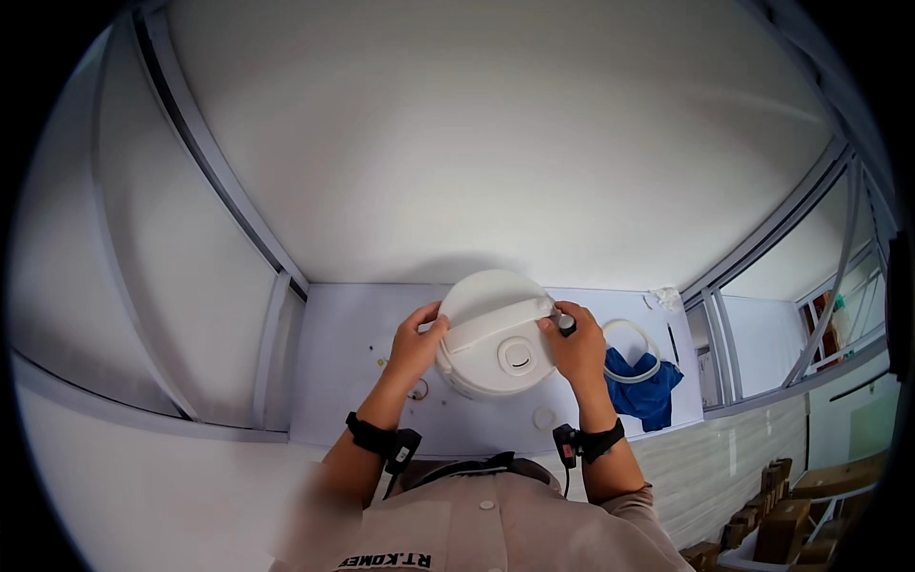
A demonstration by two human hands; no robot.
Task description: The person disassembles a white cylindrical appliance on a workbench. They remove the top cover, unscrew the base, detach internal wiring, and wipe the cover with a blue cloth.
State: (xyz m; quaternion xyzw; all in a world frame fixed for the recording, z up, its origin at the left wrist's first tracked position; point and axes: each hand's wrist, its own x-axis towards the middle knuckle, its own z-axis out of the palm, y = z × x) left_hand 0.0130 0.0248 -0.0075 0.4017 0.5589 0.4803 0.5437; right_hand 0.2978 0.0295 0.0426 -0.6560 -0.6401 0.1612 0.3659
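With left hand (419, 336), half curled: clasps left side | between both hands: holds round white lidded vessel (488, 349) | with right hand (579, 345), half curled: clasps right side by handle (498, 324) | right of grip: shows white loop (631, 379) partly over blue cloth (650, 400)

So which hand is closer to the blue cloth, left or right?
Right. The right hand, at the right side of the white cooker, is just up and left of the blue cloth. The left hand is at its left side, farther away.
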